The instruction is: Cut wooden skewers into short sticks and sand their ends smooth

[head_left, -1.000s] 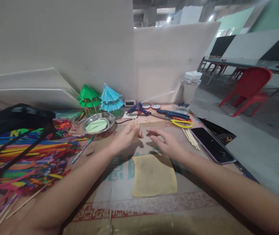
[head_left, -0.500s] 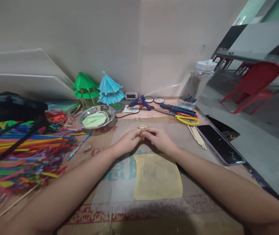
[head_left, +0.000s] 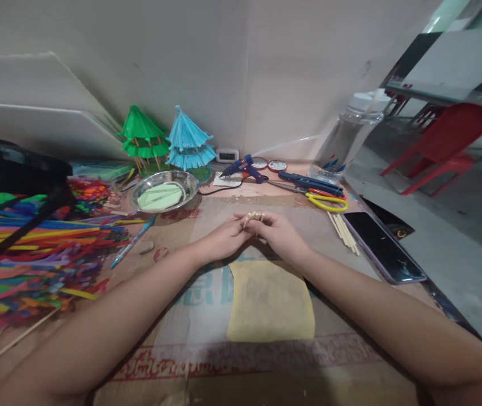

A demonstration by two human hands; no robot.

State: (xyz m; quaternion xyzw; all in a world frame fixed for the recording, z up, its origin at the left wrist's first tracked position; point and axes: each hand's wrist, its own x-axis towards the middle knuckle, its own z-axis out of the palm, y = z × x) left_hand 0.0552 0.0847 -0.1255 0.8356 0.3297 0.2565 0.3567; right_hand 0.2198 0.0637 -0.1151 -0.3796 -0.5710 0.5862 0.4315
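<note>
My right hand point(head_left: 281, 232) is closed around a small bundle of short pale wooden sticks point(head_left: 255, 216), whose ends show above the thumb. Against the bundle's left side, my left hand point(head_left: 226, 238) is closed too, its fingertips partly hidden behind the right hand. Below both hands a sheet of yellow paper point(head_left: 272, 301) lies with slightly curled edges. More pale sticks point(head_left: 343, 232) lie in a loose group to the right, near the phone.
A glue gun point(head_left: 243, 167), yellow-handled scissors point(head_left: 326, 202) and a water bottle point(head_left: 346, 138) are at the back. Metal bowl point(head_left: 136, 194), green paper model point(head_left: 141, 132) and blue one point(head_left: 188, 135) stand back left. Colourful strips point(head_left: 33, 248) cover the left; a phone point(head_left: 385, 247) lies right.
The bundle has shifted into my right hand, its ends now fanned along the right fingers. My left fingers have slid lower beside it. The camera view has tilted slightly.
</note>
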